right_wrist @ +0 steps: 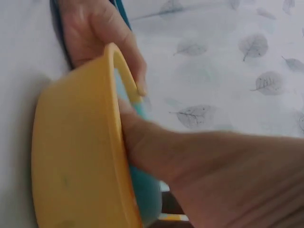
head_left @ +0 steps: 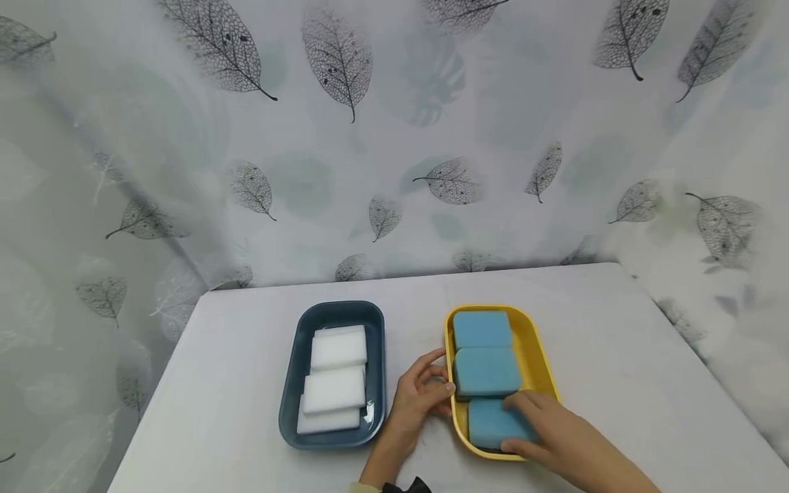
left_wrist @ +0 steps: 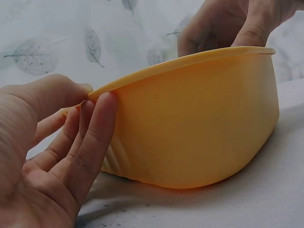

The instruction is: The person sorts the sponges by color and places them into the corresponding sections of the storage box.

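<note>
A yellow plastic basin (head_left: 536, 352) stands on the right of the table with several blue sponges in it. My left hand (head_left: 414, 400) pinches its left rim, thumb over the edge and fingers against the outer wall, as the left wrist view shows. Inside the front end, my right hand (head_left: 551, 431) grips the nearest blue sponge (head_left: 493, 422), thumb at its near edge and fingers at its far right. Behind that lie a middle blue sponge (head_left: 487, 372) and a far blue sponge (head_left: 483, 329). The basin wall (right_wrist: 76, 147) hides the right fingertips in the right wrist view.
A dark blue basin (head_left: 290, 390) stands to the left, holding several white sponges (head_left: 335, 390) in an overlapping row. Both basins are on a white-covered table (head_left: 216, 383). Leaf-patterned curtains (head_left: 345, 171) hang behind and at both sides.
</note>
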Action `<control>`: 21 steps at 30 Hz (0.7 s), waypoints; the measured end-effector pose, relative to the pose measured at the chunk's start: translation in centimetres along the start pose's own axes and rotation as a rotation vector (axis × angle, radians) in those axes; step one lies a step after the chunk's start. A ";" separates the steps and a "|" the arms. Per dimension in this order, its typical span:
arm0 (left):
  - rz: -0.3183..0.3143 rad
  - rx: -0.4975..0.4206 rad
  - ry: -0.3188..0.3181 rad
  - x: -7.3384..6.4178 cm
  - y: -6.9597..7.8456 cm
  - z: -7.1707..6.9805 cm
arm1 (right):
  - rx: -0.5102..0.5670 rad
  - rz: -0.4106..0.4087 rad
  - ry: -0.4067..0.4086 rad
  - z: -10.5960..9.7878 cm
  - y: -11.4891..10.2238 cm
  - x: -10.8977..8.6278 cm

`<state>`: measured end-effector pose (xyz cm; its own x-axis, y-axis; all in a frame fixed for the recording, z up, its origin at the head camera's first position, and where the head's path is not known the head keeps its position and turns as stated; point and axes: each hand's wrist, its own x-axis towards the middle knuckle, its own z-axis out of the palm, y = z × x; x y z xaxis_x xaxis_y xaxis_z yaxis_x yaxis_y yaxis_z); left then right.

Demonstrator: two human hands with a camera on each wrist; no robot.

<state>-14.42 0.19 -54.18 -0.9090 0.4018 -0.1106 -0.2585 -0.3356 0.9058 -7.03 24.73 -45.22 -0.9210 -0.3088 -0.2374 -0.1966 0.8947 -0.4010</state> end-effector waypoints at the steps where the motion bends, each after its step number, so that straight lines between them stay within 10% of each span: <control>1: 0.003 -0.001 -0.001 0.0 0.0 0.1 | 0.003 0.005 0.010 0.0 -0.1 0.0; 21: 0.002 -0.008 0.011 -0.3 0.3 0.1 | 0.091 0.073 0.006 0.2 -1.0 0.5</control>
<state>-14.21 0.10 -53.84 -0.9132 0.3915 -0.1135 -0.2594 -0.3433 0.9027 -7.28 23.63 -45.12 -0.9340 -0.2417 -0.2633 -0.0979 0.8814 -0.4621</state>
